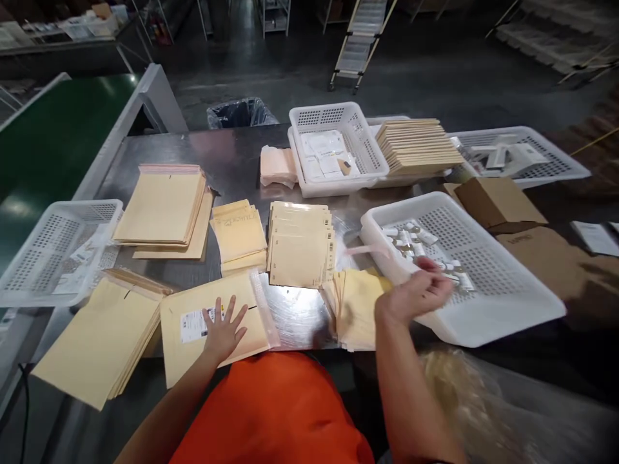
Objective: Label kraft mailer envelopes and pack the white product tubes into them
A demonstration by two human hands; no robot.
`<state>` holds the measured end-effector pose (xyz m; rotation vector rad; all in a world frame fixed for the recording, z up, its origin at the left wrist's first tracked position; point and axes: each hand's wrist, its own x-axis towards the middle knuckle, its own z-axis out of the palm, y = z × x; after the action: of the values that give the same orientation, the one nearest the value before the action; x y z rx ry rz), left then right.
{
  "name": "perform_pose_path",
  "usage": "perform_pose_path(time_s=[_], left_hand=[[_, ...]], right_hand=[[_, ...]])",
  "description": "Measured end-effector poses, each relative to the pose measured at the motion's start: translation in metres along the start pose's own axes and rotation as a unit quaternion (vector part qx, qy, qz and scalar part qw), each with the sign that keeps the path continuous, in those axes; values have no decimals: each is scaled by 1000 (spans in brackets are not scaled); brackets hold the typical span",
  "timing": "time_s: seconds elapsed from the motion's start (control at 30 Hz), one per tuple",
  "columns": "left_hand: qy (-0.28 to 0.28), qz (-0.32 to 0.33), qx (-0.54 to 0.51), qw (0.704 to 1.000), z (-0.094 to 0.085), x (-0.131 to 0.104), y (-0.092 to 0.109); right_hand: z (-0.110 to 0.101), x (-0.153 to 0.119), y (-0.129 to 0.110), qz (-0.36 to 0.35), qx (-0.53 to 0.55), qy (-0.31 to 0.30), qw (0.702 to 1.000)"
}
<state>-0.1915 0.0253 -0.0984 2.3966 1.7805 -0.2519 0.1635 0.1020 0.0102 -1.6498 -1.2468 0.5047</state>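
Note:
My left hand (223, 332) lies with spread fingers on a padded yellow envelope (178, 357) that has a white printed label (194, 325). The envelope's pinkish flap (265, 309) is at its right end. My right hand (425, 288) is over the near left side of a white perforated basket (503, 277), its fingers curled together close to small white-labelled bottles (409, 238). Whether a bottle is between those fingers is too small to tell. Under and left of my right wrist is a pile of yellow envelopes (358, 309).
Envelope stacks stand at left (159, 206), lower left (97, 341) and centre (300, 245). White baskets sit at far left (33, 293) and back (338, 187). Cardboard boxes (500, 200) are right, a green conveyor (68, 109) left, and a lined bin (242, 115) behind the table.

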Motion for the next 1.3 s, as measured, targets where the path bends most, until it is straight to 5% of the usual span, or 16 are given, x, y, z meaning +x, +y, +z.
perform_pose_path(time_s=[0.07, 0.13, 0.23, 0.33, 0.47, 0.67, 0.87, 1.03, 1.17, 1.23, 1.3], left_hand=[[-5, 0, -2, 1000, -1, 1, 2], [-13, -1, 1, 1000, -2, 3, 5], [-33, -6, 1, 999, -3, 5, 7], [-56, -9, -7, 998, -3, 6, 7], [-81, -15, -22, 996, -3, 8, 5], [-102, -28, -31, 994, -4, 10, 7], [-73, -37, -26, 996, 9, 9, 6], [-47, -23, -31, 998, 25, 9, 2], [-81, -34, -67, 994, 26, 14, 0], [-110, -49, -83, 989, 23, 17, 1], [-131, -59, -93, 985, 18, 20, 2]], right_hand=[[-7, 2, -7, -86, -14, -29, 996], [15, -19, -12, -131, -66, -127, 981], [78, -65, -9, 1, -180, -351, 919], [125, -99, 4, 61, -210, -435, 873], [135, -113, 14, 26, -224, -456, 861], [154, -127, -5, -60, -244, -487, 837], [173, -155, -10, -105, -288, -474, 826], [234, -93, -12, -127, -310, -415, 846], [278, -53, -17, -120, -326, -357, 867], [265, -72, -11, -127, -324, -348, 871], [230, -110, 1, -142, -314, -363, 866]])
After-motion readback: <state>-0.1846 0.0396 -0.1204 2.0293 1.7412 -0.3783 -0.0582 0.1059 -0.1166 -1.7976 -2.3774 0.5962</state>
